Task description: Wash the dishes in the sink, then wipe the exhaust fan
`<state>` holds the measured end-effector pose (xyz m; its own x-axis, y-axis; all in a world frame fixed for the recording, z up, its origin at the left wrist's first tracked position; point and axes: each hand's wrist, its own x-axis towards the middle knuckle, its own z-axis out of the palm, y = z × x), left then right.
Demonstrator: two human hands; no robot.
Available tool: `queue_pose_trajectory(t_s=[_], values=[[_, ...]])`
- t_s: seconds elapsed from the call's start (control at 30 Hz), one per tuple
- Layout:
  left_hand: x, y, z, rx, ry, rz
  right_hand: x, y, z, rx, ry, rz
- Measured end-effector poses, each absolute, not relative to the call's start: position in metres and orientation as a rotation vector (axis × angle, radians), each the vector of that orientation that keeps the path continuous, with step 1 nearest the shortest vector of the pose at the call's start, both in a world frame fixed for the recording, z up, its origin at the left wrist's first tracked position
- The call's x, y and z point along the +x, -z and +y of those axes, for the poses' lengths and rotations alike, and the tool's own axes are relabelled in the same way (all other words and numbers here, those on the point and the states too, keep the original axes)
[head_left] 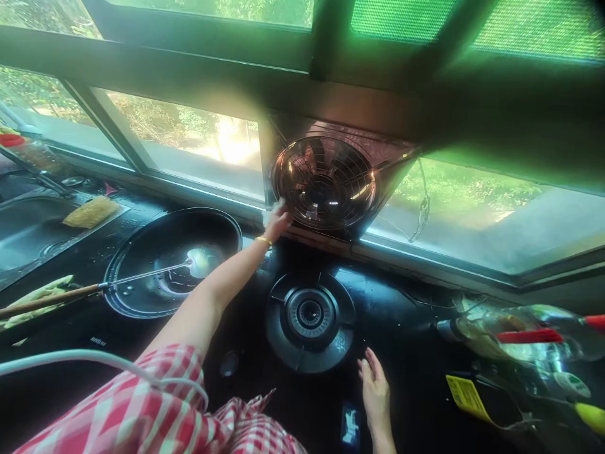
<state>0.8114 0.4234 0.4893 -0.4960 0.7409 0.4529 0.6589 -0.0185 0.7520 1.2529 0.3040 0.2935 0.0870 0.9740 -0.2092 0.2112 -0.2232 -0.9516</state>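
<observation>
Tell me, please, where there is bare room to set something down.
Bare black countertop appears widest between the gas burner, right hand and clear bottle; a narrower strip separates burner and wok. Crowding shows at left, around the wooden-handled utensil and sponge, and along the right edge.

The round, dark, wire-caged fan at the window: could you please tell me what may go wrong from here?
The left hand holds a whitish wad, perhaps cloth, at the edge of the fan; it might snag there. The left forearm reaches past the round black wok and might bump the wooden-handled ladle resting in it.
</observation>
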Motion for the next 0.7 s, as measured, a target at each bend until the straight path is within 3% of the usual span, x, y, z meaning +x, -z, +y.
queue_pose_trajectory(t_s=[0.13,0.33,0.57,0.7], values=[[0.866,-0.489,0.453,1.917,-1.452,1.902,1.254,-0.299,0.304,-1.587,-1.212,-1.227],[0.887,-0.471,0.464,2.648,-0.897,1.761,1.269,-0.296,0.294,-1.717,-1.213,-1.205],[0.932,-0.409,0.456,2.259,-0.347,1.844,1.253,-0.335,0.318,-1.68,-1.155,-1.286],[0.965,-0.399,0.475,1.979,-0.272,1.956,1.218,-0.366,0.342,-1.577,-1.099,-1.438]])
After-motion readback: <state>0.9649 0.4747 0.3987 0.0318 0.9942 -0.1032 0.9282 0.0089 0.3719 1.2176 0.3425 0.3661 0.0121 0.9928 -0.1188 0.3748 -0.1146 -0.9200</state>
